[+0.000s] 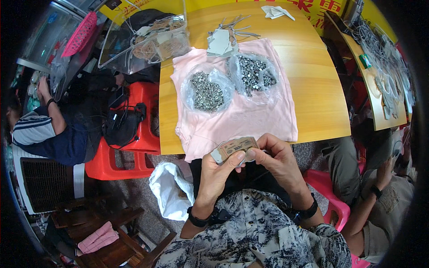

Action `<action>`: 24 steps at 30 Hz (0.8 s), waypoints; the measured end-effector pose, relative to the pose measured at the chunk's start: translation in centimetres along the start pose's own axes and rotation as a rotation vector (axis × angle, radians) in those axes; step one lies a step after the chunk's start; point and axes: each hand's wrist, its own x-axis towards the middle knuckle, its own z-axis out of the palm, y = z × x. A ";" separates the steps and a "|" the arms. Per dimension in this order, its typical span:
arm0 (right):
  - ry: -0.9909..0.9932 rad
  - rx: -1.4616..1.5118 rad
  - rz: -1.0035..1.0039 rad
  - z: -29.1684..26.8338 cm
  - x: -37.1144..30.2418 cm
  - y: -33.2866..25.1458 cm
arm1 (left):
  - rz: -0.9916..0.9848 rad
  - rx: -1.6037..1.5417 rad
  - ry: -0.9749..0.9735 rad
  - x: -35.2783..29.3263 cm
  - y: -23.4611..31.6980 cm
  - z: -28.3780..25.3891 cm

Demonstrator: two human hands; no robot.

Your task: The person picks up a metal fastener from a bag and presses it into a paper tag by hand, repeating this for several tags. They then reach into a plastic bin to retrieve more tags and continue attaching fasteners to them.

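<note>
My left hand (pixel 217 173) and my right hand (pixel 280 164) are both closed on a brown printed cardboard tag (pixel 237 147) at the table's near edge. A pale grey edge shows at the tag's left end; whether that is a second piece, I cannot tell. Both thumbs press on its lower side. Beyond my hands, a pink cloth (pixel 232 123) covers part of the table. On it lie two open clear plastic bags of small metal parts: a left bag (pixel 187 96) with ring-like pieces and a right bag (pixel 269 94) with darker, shiny pieces. Several grey tags (pixel 220 43) with grey cords lie behind them.
A clear plastic bin (pixel 127 60) of brown tags and cords stands at the table's far left. Crumpled white paper (pixel 277 12) lies at the back. Below left are a white sack (pixel 171 192) and red stools (pixel 114 158). People sit on both sides; cords pile on a right-hand table (pixel 380 85).
</note>
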 end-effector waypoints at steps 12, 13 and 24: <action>0.008 -0.010 0.018 -0.1 0.4 0.4 | -0.014 0.005 0.064 0.2 0.1 0.3; 0.004 0.007 0.017 0.0 0.4 0.2 | -0.016 0.005 0.061 0.2 0.1 0.3; -0.013 0.173 0.196 0.2 0.3 -0.4 | 0.020 -0.004 0.130 0.2 0.4 0.2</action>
